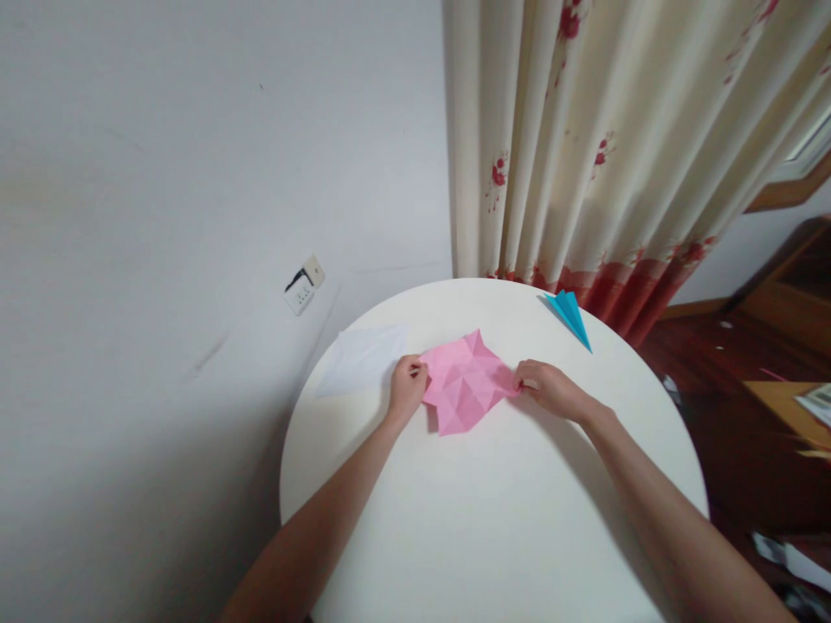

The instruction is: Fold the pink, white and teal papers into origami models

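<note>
A creased sheet of pink paper point(464, 381) spreads out over the middle of the round white table point(493, 519), its folds standing up in ridges and its edges uneven. My left hand point(409, 387) pinches its left edge between thumb and fingers. At the opposite side, my right hand point(544, 385) has its fingers closed on the right corner. Both forearms reach in from the bottom of the view.
A white sheet of paper point(363, 359) lies left of my left hand. Near the far right edge rests a blue paper plane point(570, 317). A wall with a socket point(299, 295) borders the left; a flowered curtain point(584, 156) hangs behind.
</note>
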Demonstrator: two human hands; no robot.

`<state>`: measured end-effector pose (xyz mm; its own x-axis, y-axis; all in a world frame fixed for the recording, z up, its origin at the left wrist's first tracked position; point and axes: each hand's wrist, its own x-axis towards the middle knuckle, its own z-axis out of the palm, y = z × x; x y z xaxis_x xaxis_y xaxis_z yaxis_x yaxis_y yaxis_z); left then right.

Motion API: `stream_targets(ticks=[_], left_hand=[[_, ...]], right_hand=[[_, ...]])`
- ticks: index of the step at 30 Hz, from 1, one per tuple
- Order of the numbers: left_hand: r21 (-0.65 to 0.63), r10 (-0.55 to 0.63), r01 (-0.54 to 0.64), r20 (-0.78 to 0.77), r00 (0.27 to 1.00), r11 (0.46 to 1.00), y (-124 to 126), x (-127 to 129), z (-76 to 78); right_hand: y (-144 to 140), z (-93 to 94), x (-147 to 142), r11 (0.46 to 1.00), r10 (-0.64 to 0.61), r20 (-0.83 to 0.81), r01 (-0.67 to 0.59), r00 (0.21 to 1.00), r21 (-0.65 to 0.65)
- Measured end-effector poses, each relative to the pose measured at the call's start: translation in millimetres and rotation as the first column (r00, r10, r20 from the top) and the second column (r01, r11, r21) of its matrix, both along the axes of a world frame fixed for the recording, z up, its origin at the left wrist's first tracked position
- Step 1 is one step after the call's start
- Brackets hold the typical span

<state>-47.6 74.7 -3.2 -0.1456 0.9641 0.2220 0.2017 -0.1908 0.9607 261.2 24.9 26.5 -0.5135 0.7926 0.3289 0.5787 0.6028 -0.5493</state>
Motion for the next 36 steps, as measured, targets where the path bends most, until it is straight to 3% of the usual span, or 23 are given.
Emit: stream_targets(ticks=[4, 7, 10, 13, 18, 19, 22, 24, 27, 29, 31, 33, 36], left_hand=[[-0.118, 0.058, -0.035, 0.196, 0.979, 0.992, 5.9, -7.9, 4.5], [-0.193, 0.040, 0.025, 0.328, 0.944, 0.981, 4.3, -8.4, 11.7], [-0.243, -0.036, 0.148, 0.415, 0.909, 0.959, -1.9, -5.1, 22.9], [-0.283, -0.162, 0.321, 0.468, 0.869, 0.904, -10.1, -2.4, 38.0], [-0.289, -0.390, 0.564, 0.486, 0.783, 0.773, -23.5, -0.7, 53.4], [-0.276, -0.434, 0.581, 0.446, 0.783, 0.766, -25.8, 0.9, 52.5], [-0.249, -0.424, 0.497, 0.292, 0.857, 0.831, -31.1, 9.6, 43.0], [-0.235, -0.385, 0.442, 0.249, 0.889, 0.866, -33.2, 16.7, 35.8], [-0.201, -0.322, 0.349, 0.154, 0.934, 0.915, -34.2, 23.4, 30.6], [-0.204, -0.280, 0.290, 0.076, 0.957, 0.935, -34.3, 22.9, 31.3], [-0.256, -0.296, 0.294, 0.030, 0.955, 0.921, -34.9, 18.7, 33.8], [-0.347, -0.391, 0.378, 0.033, 0.920, 0.858, -36.4, 12.9, 37.0], [-0.490, -0.556, 0.580, 0.215, 0.803, 0.650, -38.8, 7.5, 40.1]], right_hand=[[-2.6, 9.6, 11.8, 0.999, -0.047, -0.181, 0.043, 0.982, -0.027], [-3.9, 17.3, 23.0, 0.993, -0.114, -0.417, 0.103, 0.902, -0.049], [-3.1, 20.3, 29.3, 0.981, -0.193, -0.659, 0.157, 0.727, -0.113], [-0.6, 19.9, 29.2, 0.967, -0.243, -0.823, 0.199, 0.513, -0.162], [5.7, 18.7, 23.8, 0.907, -0.356, -0.918, 0.300, 0.175, -0.295], [7.0, 18.3, 23.1, 0.892, -0.375, -0.918, 0.319, 0.128, -0.320], [11.3, 15.0, 22.5, 0.853, -0.400, -0.916, 0.377, 0.028, -0.360], [14.2, 10.4, 22.6, 0.814, -0.427, -0.904, 0.434, -0.001, -0.385], [18.3, 0.0, 21.0, 0.713, -0.501, -0.865, 0.570, 0.006, -0.408], [20.4, -8.2, 18.3, 0.654, -0.552, -0.831, 0.651, 0.062, -0.386], [21.7, -16.2, 15.3, 0.632, -0.612, -0.778, 0.682, 0.146, -0.369], [22.4, -23.3, 12.9, 0.633, -0.655, -0.725, 0.678, 0.213, -0.374], [23.3, -31.5, 10.4, 0.679, -0.658, -0.690, 0.634, 0.301, -0.371]])
